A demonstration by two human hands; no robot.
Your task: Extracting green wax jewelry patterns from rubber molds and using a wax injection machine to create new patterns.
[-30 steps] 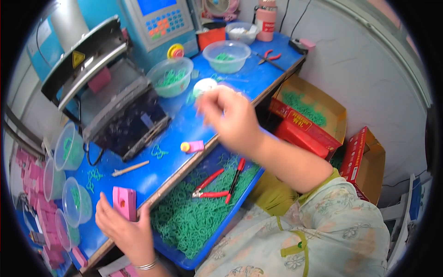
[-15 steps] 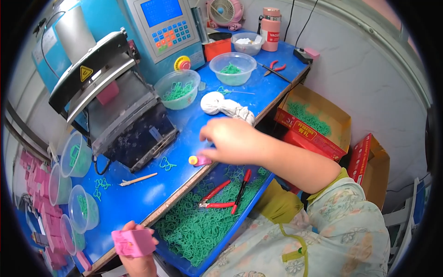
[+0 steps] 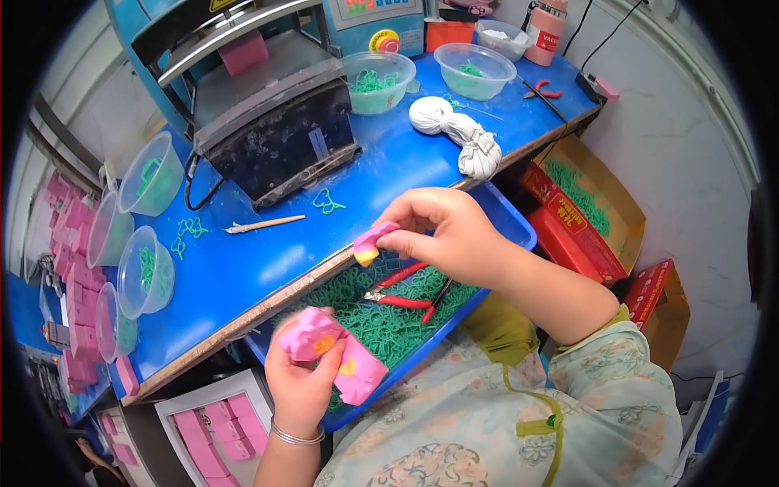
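My left hand [image 3: 296, 390], with a silver bangle at its wrist, grips a pink block [image 3: 359, 373] that shows as two pieces side by side, each with a yellow patch. Whether the pieces are joined cannot be made out. Between the thumb and fingers of my right hand [image 3: 462, 231] is a small pink piece with a yellow end [image 3: 375, 238], held just off the table edge. Both hands are above or beside a blue tray [image 3: 519, 227] full of thin green loops [image 3: 357, 296]. Red-handled cutters [image 3: 406, 303] lie on the loops, beside a red-and-black pen [image 3: 439, 300] partly hidden by my right hand.
A press machine [image 3: 268, 122] stands on the blue table [image 3: 268, 276]. Clear tubs [image 3: 146, 272] with green pieces, a brush-like stick [image 3: 264, 224] and a knotted white cloth bundle [image 3: 454, 134] sit there. Cardboard boxes [image 3: 600, 203] are at the right, pink blocks [image 3: 219, 434] lower left.
My right hand has picked the small pink-and-yellow piece off the table edge and drawn nearer. My left hand has come in rightward over the tray, its block now showing two pieces. The view has shifted.
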